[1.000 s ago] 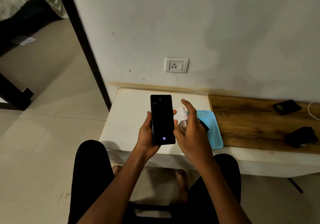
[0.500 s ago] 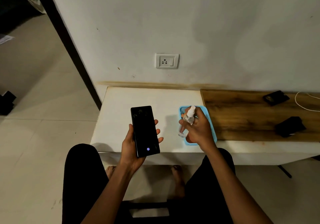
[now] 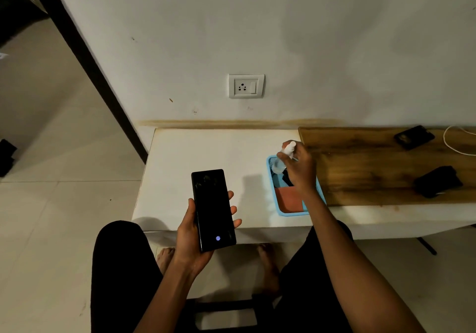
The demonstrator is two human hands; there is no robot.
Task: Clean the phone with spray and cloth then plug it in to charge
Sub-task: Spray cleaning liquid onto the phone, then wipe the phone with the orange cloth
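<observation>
The left grip [image 3: 195, 240] holds the phone [image 3: 213, 210], thumb along one long edge and fingertips curled round the other, dark screen up with a small blue dot glowing near its lower end. The phone hangs over the near edge of the white surface [image 3: 206, 157], above the person's lap.

To the right of it and farther from the body, the right grip [image 3: 300, 167] is closed round the clear spray bottle [image 3: 283, 158], white nozzle sticking up past the fingers. That grip sits over the far end of a blue tray [image 3: 273, 191]. Inside the tray, nearer the body than the right grip, lies a reddish cloth [image 3: 288, 200]; something dark lies under the hand, too hidden to name.

Right of the right grip is a wooden board [image 3: 373, 167] with two black objects, one far [image 3: 413, 137] and one near [image 3: 438, 181], and a white cable [image 3: 453, 143] at the edge of view. On the wall beyond both grips is a white socket [image 3: 246, 86].
</observation>
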